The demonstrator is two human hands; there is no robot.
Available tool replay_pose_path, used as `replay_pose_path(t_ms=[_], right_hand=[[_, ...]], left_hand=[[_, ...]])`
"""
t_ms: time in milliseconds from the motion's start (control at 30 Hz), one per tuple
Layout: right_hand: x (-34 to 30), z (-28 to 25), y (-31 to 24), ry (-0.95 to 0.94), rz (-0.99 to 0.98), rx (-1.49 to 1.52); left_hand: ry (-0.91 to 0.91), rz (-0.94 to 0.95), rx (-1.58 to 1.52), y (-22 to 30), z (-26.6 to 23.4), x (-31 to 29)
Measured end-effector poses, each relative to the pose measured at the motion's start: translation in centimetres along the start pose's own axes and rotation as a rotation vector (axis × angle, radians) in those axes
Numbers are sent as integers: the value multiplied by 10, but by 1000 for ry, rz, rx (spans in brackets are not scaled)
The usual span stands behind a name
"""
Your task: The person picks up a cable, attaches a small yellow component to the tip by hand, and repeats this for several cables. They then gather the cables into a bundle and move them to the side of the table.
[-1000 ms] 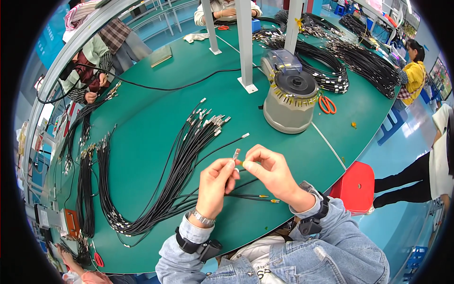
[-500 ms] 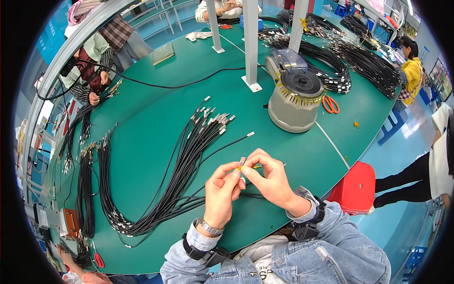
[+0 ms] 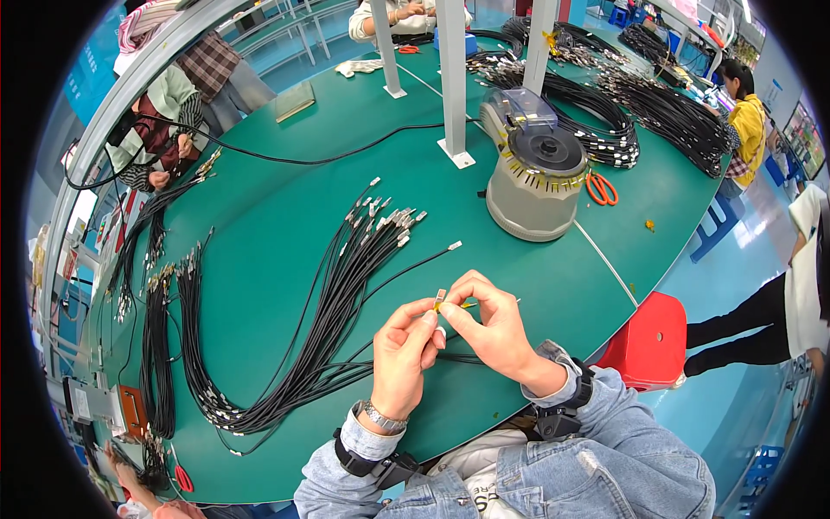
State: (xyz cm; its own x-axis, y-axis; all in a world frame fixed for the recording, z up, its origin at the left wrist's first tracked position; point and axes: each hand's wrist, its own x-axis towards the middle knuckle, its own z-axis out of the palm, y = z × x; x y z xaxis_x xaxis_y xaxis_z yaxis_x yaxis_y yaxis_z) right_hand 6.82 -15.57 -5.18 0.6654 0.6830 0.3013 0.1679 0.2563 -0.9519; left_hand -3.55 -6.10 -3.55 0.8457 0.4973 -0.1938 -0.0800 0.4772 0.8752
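Observation:
Both hands meet above the near part of the green table. My left hand (image 3: 404,348) pinches a black cable just below its small silver connector (image 3: 440,296), which points away from me. My right hand (image 3: 489,322) has its thumb and forefinger closed on the same spot, where a bit of yellow tape (image 3: 438,306) shows. Fingers cover most of the joint between connector and cable. Left of my hands lies a large bundle of black cables (image 3: 324,333), its silver connector ends fanned out toward the far side. One single cable end (image 3: 455,246) lies apart from the rest, just beyond my hands.
A round grey tape dispenser (image 3: 534,195) with yellow strips stands beyond my right hand, beside orange-handled scissors (image 3: 602,189). Metal posts (image 3: 453,86) rise from the green table (image 3: 259,190). More cable bundles (image 3: 661,112) lie far right. A red stool (image 3: 650,342) stands at the right edge.
My hands stay pinched at the same connector with hardly any movement. The whole view has shifted very slightly. At the far left, a co-worker's hand has moved a little.

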Motion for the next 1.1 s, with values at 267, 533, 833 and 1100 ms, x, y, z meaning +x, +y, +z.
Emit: replay_pose_path(t_ms=[267,533,833,1100], right_hand=[[0,0,0,8,10,-2],[-1,1,-2,22,8,-5],[-1,1,-3,38,-16,-58],[-2,1,-11,21,-26,-87]], left_hand=[[4,-1,-6,-1,0,0],[-8,1,-22,-1,0,-1],[10,67,38,-4,3,-1],[32,73,60,-3,3,-1]])
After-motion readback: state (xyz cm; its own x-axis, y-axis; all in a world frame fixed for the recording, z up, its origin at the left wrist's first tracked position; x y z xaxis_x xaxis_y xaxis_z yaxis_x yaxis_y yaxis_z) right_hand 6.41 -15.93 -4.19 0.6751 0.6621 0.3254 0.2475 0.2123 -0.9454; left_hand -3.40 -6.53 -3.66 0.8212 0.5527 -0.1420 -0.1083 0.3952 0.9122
